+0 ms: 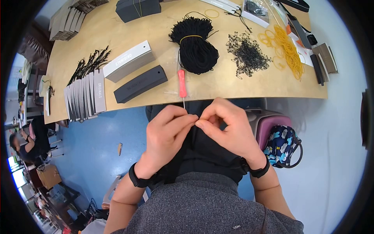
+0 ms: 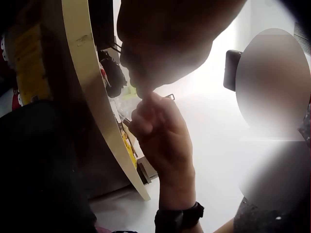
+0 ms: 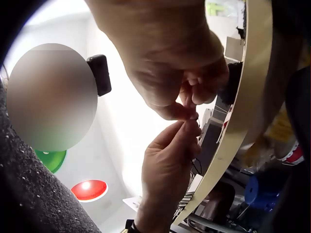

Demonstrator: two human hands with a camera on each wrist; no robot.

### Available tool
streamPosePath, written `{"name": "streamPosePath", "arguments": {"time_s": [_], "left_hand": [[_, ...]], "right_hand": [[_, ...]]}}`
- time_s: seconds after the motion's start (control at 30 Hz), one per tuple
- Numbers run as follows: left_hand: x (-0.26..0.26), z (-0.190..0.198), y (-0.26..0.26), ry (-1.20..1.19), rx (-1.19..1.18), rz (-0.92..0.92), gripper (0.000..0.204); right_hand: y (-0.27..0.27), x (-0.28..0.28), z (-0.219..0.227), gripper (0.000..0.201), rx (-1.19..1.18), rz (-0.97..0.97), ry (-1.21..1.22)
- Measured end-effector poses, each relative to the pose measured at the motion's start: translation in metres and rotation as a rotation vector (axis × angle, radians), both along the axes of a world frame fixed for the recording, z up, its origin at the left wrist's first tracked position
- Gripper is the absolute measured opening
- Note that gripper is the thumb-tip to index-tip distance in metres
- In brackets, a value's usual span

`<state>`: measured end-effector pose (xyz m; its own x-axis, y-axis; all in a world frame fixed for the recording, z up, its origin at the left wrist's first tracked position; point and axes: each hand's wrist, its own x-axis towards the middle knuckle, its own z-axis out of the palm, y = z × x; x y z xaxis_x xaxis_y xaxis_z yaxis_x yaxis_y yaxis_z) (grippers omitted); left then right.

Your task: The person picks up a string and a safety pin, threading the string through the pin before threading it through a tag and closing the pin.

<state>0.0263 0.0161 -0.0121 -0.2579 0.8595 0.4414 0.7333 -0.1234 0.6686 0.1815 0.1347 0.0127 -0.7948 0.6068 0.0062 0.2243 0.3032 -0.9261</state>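
Both hands meet fingertip to fingertip in front of the lap, just below the table edge. The left hand [image 1: 165, 130] pinches a thin black cord [image 3: 197, 167], whose loop shows beside its fingers in the right wrist view. With thumb and forefinger the right hand [image 1: 228, 124] pinches at the same spot. A small dark wire loop like a pin [image 2: 170, 96] sticks out by its fingertips in the left wrist view. The fingers mostly hide what they hold. Beyond the hands, a red-handled tool [image 1: 182, 84] lies with its thin metal shaft over the edge.
On the table [image 1: 156, 93] lie a bundle of black cords [image 1: 196, 48], a heap of black pins [image 1: 247, 54] and yellow rubber bands [image 1: 290, 50]. Stacks of grey tags [image 1: 130, 62] and dark tags [image 1: 140, 84] stand left, beside fanned corded tags [image 1: 85, 95]. A patterned bag [image 1: 282, 146] sits right.
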Motion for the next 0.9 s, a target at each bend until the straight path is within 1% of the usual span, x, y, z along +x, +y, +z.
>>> {"name": "streamPosePath", "arguments": {"time_s": [0.07,0.1,0.17,0.2,0.23,0.3,0.4,0.47,0.53,0.57,0.63,0.77,0.83,0.9], "left_hand": [[-0.004,0.009,0.001,-0.355,-0.110,-0.071,0.011],[-0.006,0.007,-0.001,-0.355,-0.111,-0.068,0.011],[-0.009,0.001,-0.003,-0.894,-0.249,-0.177,0.010],[-0.006,0.003,-0.003,-1.032,-0.286,-0.175,0.011],[-0.006,0.003,-0.005,-1.032,-0.286,-0.176,0.011],[-0.008,0.002,-0.008,-1.193,-0.399,-0.150,0.012],[-0.008,0.002,-0.006,-1.229,-0.377,-0.098,0.013],[-0.013,0.003,-0.007,-1.241,-0.415,-0.119,0.014],[-0.016,0.005,-0.006,-1.255,-0.453,-0.140,0.016],[-0.017,0.007,-0.005,-1.239,-0.501,-0.162,0.017],[-0.017,0.008,-0.005,-1.221,-0.551,-0.187,0.019],[-0.019,0.004,-0.006,-1.269,-0.558,-0.192,0.019],[-0.019,0.005,-0.008,-1.298,-0.546,-0.195,0.019],[-0.016,0.007,-0.007,-1.282,-0.544,-0.142,0.018]], "right_hand": [[0.004,0.000,0.001,0.015,-0.006,-0.001,0.022],[0.005,0.000,-0.001,0.015,0.032,0.029,0.069],[0.004,0.000,-0.003,0.015,0.071,0.056,0.118],[0.003,0.000,-0.005,0.014,0.031,0.064,0.124],[0.002,0.000,-0.005,0.014,-0.009,0.073,0.129],[0.005,0.003,-0.004,0.013,0.013,0.101,0.094],[0.003,0.005,-0.001,0.013,0.041,0.141,0.050],[0.002,0.003,-0.001,0.013,0.047,0.152,0.043],[0.002,-0.002,-0.003,0.013,0.385,0.075,0.151],[0.005,-0.003,-0.003,0.013,0.383,0.075,0.151],[0.011,-0.004,-0.004,0.016,0.573,0.186,0.173],[0.011,-0.003,-0.004,0.019,0.641,0.222,0.149],[0.005,-0.002,-0.001,0.021,0.632,0.158,0.173],[0.005,-0.001,-0.005,0.022,0.652,0.168,0.167]]}}
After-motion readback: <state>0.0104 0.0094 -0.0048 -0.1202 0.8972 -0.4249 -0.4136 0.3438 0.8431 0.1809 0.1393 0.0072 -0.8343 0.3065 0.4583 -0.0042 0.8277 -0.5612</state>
